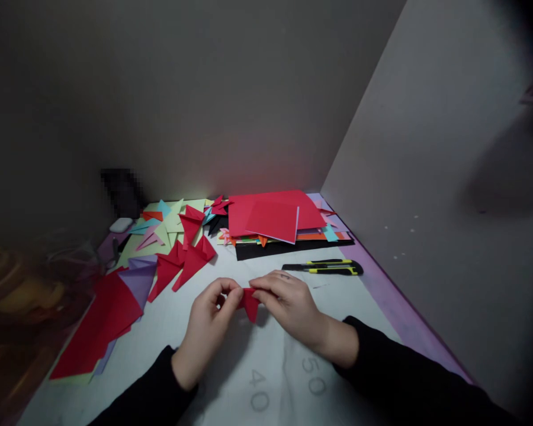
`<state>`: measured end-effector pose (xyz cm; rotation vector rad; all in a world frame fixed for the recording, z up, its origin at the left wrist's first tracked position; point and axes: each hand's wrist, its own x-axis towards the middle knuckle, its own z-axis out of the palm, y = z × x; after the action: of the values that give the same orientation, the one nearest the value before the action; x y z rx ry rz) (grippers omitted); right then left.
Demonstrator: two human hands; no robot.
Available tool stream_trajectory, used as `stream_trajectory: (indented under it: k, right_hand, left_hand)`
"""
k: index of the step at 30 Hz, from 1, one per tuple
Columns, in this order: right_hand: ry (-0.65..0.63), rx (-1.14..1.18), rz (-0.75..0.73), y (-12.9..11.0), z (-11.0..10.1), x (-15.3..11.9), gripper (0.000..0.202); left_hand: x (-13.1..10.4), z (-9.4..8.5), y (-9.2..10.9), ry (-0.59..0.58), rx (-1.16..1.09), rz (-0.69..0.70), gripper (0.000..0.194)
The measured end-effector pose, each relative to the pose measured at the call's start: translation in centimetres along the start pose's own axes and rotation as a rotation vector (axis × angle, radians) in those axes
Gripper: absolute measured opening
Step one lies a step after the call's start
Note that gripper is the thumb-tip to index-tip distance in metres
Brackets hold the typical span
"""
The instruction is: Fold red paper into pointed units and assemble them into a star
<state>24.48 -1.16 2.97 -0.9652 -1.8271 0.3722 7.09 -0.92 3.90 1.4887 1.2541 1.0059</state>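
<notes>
A small folded piece of red paper (250, 305) is held between my two hands, above the pale tabletop, with a pointed flap hanging down. My left hand (213, 322) pinches its left end between thumb and fingers. On its right end, the thumb and fingers of my right hand (293, 307) are closed. The fingertips cover both ends of the paper. Beyond my left hand lie folded red pieces (194, 263) with long points.
Behind my hands, red sheets (270, 219) top a stack of coloured paper. A black and yellow cutter (333, 267) lies beyond my right hand. More red sheets (102, 319) lie at the left, near pale green paper with folded pieces. Grey walls stand behind and right.
</notes>
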Motion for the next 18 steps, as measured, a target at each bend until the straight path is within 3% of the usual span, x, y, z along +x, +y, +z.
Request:
stream_trajectory:
  k: [6, 13, 18]
  right_hand:
    - [0.000, -0.020, 0.002, 0.22, 0.10, -0.11, 0.014]
    - [-0.097, -0.031, 0.045, -0.27, 0.28, -0.25, 0.014]
    - [-0.144, -0.054, 0.108, -0.33, -0.18, -0.12, 0.013]
  left_hand:
    - [0.07, -0.13, 0.03, -0.039, 0.118, 0.091, 0.013]
    - [0.03, -0.29, 0.19, -0.116, 0.144, 0.196, 0.018]
    - [0.18, -0.46, 0.22, -0.149, 0.152, 0.108, 0.018]
